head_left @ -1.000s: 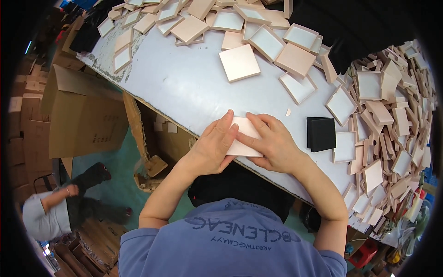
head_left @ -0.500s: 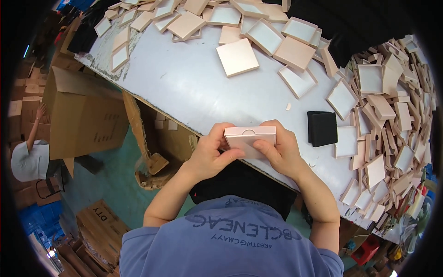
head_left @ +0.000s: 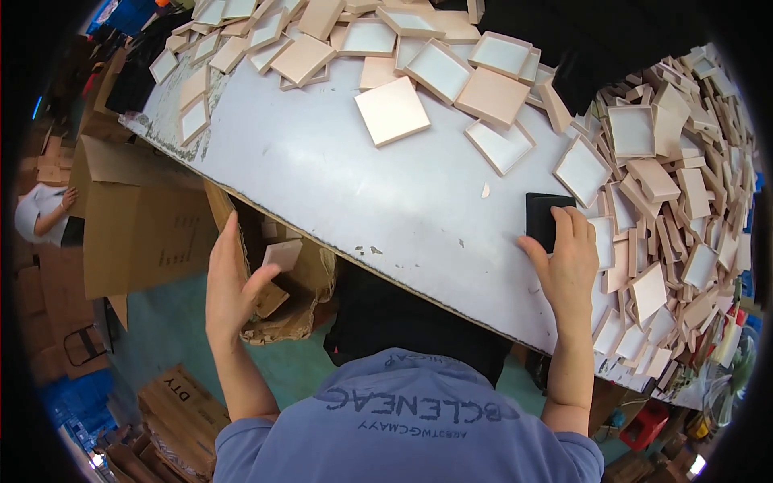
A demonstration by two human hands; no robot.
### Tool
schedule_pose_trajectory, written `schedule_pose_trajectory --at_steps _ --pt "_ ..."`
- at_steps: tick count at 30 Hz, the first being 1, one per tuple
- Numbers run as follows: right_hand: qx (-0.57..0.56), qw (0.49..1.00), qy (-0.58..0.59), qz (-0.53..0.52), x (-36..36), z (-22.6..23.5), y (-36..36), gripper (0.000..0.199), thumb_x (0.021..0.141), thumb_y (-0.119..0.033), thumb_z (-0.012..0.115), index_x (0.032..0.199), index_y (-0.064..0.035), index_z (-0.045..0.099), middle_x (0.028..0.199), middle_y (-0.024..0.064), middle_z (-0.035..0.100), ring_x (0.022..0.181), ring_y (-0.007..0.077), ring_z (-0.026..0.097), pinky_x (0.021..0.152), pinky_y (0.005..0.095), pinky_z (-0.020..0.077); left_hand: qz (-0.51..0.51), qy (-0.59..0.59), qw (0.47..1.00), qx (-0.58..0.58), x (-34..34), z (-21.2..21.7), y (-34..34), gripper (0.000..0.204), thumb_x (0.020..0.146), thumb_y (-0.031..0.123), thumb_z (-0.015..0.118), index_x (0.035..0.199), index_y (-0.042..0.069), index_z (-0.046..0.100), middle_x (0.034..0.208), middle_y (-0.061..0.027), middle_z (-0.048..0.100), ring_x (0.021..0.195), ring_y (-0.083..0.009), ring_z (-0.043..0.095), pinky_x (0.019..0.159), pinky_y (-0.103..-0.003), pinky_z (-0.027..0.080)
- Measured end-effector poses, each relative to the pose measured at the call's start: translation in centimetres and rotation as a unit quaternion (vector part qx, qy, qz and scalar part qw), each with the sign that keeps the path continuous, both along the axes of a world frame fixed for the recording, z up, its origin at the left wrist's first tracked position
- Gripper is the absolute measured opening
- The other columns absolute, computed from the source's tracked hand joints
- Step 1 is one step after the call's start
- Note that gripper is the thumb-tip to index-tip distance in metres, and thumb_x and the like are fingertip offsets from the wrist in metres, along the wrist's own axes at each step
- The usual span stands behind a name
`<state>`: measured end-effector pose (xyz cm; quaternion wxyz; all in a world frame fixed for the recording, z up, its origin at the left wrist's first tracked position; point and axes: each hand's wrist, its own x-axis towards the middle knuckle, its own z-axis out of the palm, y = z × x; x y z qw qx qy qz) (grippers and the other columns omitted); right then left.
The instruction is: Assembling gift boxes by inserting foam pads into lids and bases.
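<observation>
While your right hand [head_left: 566, 262] lay flat with open fingers on the white tabletop [head_left: 338, 169], its fingertips touched the small black square pad [head_left: 545, 217], and they hid the pad's lower right part. Your left hand [head_left: 228, 282] hung open and wide, holding nothing, off the table's edge above the torn brown cardboard box [head_left: 294, 302]. A small pink square box [head_left: 282, 254] was just beside that hand's thumb, inside the carton. You could not tell whether it touched anything. Heaps of pink square lids and trays [head_left: 668, 185] ran out of sight at the right rim.
</observation>
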<state>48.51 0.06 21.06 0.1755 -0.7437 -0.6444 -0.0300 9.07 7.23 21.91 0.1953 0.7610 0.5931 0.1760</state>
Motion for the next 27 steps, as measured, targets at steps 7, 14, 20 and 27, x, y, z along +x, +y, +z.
schedule_pose_trajectory --at_steps 7,14,20,27 --pt "-0.001 0.998 0.046 0.047 0.3 -0.6 2.3 0.045 0.067 -0.011 0.073 0.108 -0.0006 0.057 0.114 0.0156 0.054 0.105 0.0339 0.05 0.086 0.0397 0.043 -0.196 -0.007 0.968 0.159 14.7 -2.9 9.5 0.074 0.074 0.031 0.073 0.133 0.004 0.039 0.134 -0.0246 0.038 0.127 -0.0375 0.033 0.104 -0.045 0.028" --pt "0.04 0.998 -0.001 -0.044 2.0 -1.2 1.7 0.053 0.067 -0.013 0.074 0.115 0.0006 0.054 0.114 0.0144 0.056 0.106 0.0308 0.052 0.088 0.0402 0.0413 -0.2 0.079 0.968 0.133 18.9 -4.6 13.0 0.084 0.069 0.033 0.076 0.137 0.007 0.034 0.126 -0.024 0.041 0.119 -0.0363 0.038 0.101 -0.052 0.025" --pt "0.052 0.998 0.01 -0.026 2.0 0.1 2.3 0.05 0.067 -0.01 0.074 0.112 -0.0002 0.054 0.099 0.0113 0.062 0.092 0.0288 0.056 0.079 0.0378 0.0436 -0.215 -0.292 0.929 0.079 16.8 -2.9 8.5 0.089 0.059 0.017 0.081 0.135 0.009 0.034 0.12 -0.0173 0.038 0.112 -0.0305 0.042 0.096 -0.042 0.035" --pt "0.151 0.967 0.203 0.026 -0.1 2.5 0.6 0.028 0.067 -0.001 0.07 0.094 -0.0027 0.063 0.085 0.0082 0.059 0.072 0.0232 0.056 0.061 0.0322 0.0437 -0.267 -0.223 0.937 0.038 15.0 -5.6 0.2 0.094 0.055 0.021 0.083 0.132 0.0 0.033 0.123 -0.0238 0.041 0.112 -0.0362 0.046 0.095 -0.043 0.036"
